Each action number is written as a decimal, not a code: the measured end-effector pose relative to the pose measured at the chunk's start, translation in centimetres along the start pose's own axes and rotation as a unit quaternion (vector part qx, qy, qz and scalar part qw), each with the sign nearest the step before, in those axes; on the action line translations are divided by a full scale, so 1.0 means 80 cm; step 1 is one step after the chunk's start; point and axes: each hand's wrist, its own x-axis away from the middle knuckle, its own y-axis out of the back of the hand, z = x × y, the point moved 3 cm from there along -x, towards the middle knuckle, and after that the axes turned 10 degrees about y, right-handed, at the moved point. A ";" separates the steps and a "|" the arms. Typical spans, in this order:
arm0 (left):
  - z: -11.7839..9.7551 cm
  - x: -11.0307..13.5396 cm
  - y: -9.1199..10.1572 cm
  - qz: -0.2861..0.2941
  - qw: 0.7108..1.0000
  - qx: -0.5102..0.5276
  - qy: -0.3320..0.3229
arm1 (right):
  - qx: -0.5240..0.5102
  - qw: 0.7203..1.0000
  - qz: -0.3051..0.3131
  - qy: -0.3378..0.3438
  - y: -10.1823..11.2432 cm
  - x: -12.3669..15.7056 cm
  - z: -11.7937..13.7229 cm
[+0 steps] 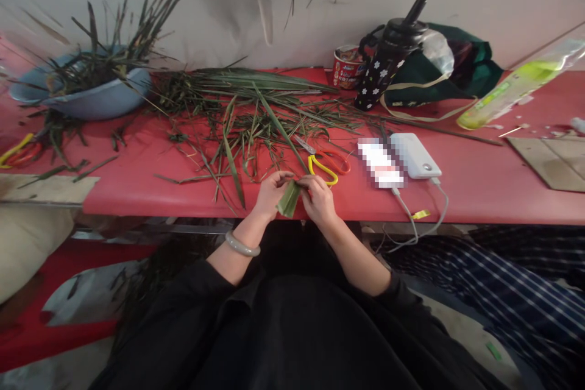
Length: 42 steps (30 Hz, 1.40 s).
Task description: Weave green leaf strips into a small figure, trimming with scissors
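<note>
Near the front edge of the red table [150, 198], my left hand [270, 194] and my right hand [319, 196] meet around a folded green leaf piece [289, 200]. Both hands have their fingers closed on it, the left at its left side and the right at its upper right corner. A long leaf strip [277, 120] runs from the hands up and back across the table. Just beyond my right hand lie scissors [325, 164] with one yellow and one red handle. Loose cut leaf strips [249, 140] are scattered behind my hands.
At the back left stands a blue basin [107, 97] full of leaf stalks. A black flowered tumbler [386, 55], a red paper tub [346, 67] and a dark green bag [475, 64] stand at the back right. A white power bank [415, 155] lies beside a blurred phone [381, 163], with cables hanging over the edge.
</note>
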 end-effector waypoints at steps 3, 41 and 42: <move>0.005 -0.004 0.003 0.039 0.999 -0.014 0.004 | -0.005 1.000 -0.007 0.001 0.000 0.002 0.001; -0.006 0.019 -0.006 0.016 0.981 -0.170 -0.090 | -0.032 0.989 0.001 -0.146 0.000 0.005 -0.013; -0.007 0.020 -0.006 0.003 0.978 -0.184 -0.099 | -0.035 0.988 0.002 -0.153 0.000 0.005 -0.013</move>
